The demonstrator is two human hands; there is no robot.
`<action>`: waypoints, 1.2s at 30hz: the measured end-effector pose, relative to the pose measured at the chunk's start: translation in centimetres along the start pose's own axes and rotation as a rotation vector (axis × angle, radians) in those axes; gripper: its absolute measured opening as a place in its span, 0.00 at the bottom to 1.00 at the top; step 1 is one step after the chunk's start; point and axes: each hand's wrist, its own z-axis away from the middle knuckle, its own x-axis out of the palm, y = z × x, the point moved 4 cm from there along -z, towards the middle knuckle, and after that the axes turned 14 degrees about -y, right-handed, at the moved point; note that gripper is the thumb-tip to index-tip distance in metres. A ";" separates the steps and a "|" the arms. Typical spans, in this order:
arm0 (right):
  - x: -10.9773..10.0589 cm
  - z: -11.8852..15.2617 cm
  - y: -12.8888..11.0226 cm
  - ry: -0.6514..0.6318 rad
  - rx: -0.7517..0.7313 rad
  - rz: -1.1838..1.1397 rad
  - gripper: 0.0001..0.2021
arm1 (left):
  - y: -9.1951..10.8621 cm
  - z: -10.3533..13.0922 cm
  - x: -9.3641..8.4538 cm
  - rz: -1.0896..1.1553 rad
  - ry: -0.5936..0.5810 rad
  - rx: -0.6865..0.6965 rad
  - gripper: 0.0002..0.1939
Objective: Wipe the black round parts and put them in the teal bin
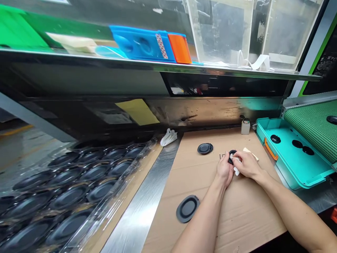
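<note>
Black and round, the small part [232, 153] is in your left hand [224, 169], over the right side of the cardboard sheet [200, 181]. Your left fingers are curled about its edge, and your right hand [246, 164] pinches a white cloth [236, 171] against it. Your fingers hide much of the part, so how firm either grip is can't be told from this view.

If your left fingers slacken while the right press, the part could twist free and drop onto the cardboard. Grit caught in the cloth could scratch its surface, and bare fingertips could leave smudges. Your left forearm lies just beside the near dark disc [187, 208]; a swing to the left could shove it. Farther off, the far dark disc [204, 148] is better out of the way.

Mind the small bottle [245, 127] upright at the far right, near the teal bin [313, 180]. A careless far reach with your right hand could tip it, and a loose cap would let any contents spill.
</note>
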 end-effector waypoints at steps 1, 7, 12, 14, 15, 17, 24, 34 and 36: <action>0.1 -0.1 0.1 -0.016 -0.018 0.021 0.06 | -0.1 0.0 0.0 -0.005 -0.006 -0.013 0.16; -1.0 0.0 1.0 0.202 0.172 0.214 0.10 | -0.2 -0.1 -0.2 -0.033 -0.017 -0.009 0.14; -0.2 -0.4 0.5 0.072 0.024 0.189 0.07 | -0.1 -0.1 -0.3 -0.021 -0.020 0.002 0.11; -0.6 -0.6 1.2 0.129 0.118 0.197 0.08 | -0.1 -0.1 -0.2 -0.022 -0.026 -0.020 0.12; -0.9 -0.6 1.5 0.176 0.153 0.188 0.09 | -0.1 -0.1 -0.1 -0.023 -0.028 -0.032 0.14; -1.4 -0.5 1.8 0.249 0.134 0.147 0.10 | -0.1 -0.1 0.0 -0.023 -0.021 -0.044 0.16; 0.3 -0.7 0.1 0.176 -0.035 0.155 0.09 | -0.1 0.1 0.1 -0.045 -0.032 0.001 0.10; -0.7 -0.2 1.6 0.226 0.132 0.132 0.08 | 0.1 0.2 0.2 -0.024 -0.023 -0.108 0.18; -0.7 0.0 1.6 0.254 0.069 0.045 0.09 | 0.3 0.2 0.1 0.029 0.000 -0.134 0.19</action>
